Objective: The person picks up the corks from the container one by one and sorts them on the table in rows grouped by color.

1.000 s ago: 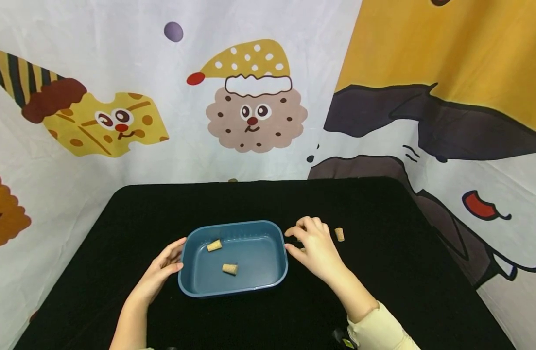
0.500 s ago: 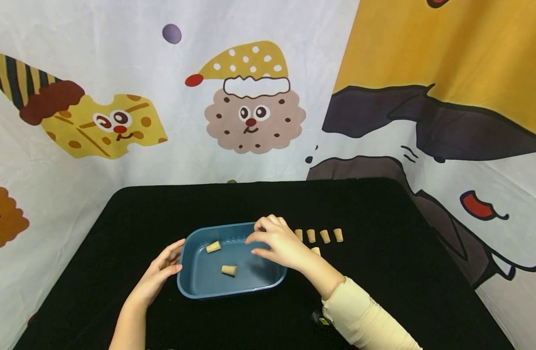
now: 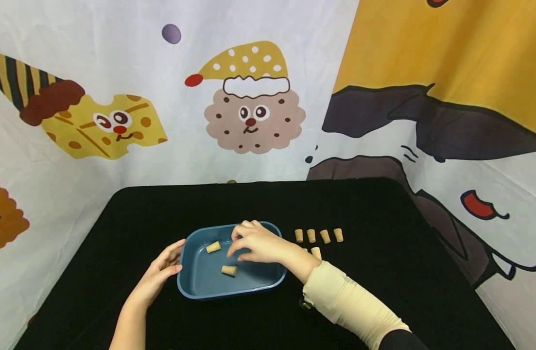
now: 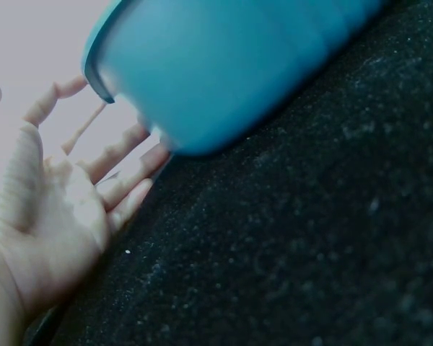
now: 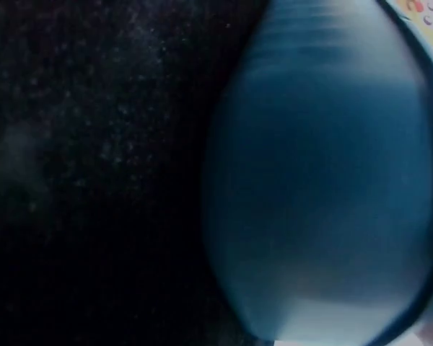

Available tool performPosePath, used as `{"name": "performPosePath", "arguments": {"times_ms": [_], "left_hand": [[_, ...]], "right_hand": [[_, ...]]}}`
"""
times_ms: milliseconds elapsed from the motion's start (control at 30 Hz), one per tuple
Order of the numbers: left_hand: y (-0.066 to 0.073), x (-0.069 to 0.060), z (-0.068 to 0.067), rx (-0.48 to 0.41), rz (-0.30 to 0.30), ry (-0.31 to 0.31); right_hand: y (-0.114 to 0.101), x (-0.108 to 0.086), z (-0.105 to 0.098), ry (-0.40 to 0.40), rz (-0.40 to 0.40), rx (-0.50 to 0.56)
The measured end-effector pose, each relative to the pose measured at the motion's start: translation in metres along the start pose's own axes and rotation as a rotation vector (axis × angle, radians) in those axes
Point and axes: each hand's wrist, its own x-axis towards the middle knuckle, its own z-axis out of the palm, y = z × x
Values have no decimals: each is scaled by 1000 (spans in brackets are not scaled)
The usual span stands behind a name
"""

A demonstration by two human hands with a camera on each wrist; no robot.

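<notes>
A blue rectangular tray [image 3: 250, 292] stands on the black cloth. Two corks lie inside it: one cork [image 3: 213, 247] towards the back left, another cork [image 3: 229, 270] nearer the front. At the tray's left end is my left hand [image 3: 163, 267]; in the left wrist view, the long fingers [image 4: 115, 155] reach the tray's outer wall fairly straight. My right hand [image 3: 259, 243] hovers over the tray's inside, thumb and forefinger apart, nothing visible between them. It is close to both corks. The tray wall [image 5: 317, 187] fills much of the right wrist view, where the right hand's fingers are hidden.
Right of the tray, several corks [image 3: 311, 236] stand in a row on the cloth. In front of them another cork [image 3: 316, 253] and the tip of one more show beside my right forearm. A printed curtain [image 3: 163, 165] hangs behind the table.
My right hand has moved left from the corks beside the tray to above the tray's inside, uncovering the row. The left hand and both corks in the tray keep their places.
</notes>
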Motion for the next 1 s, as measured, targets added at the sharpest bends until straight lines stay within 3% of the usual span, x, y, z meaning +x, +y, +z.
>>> {"name": "performPosePath", "arguments": {"times_ms": [367, 767, 1000], "left_hand": [[-3, 1, -1, 1, -1, -1], [-4, 0, -3, -17, 21, -20], [-4, 0, -2, 1, 3, -5]], "right_hand": [[0, 15, 13, -137, -31, -82], [-3, 18, 21, -175, -114, -97], [-6, 16, 23, -201, -132, -117]]}}
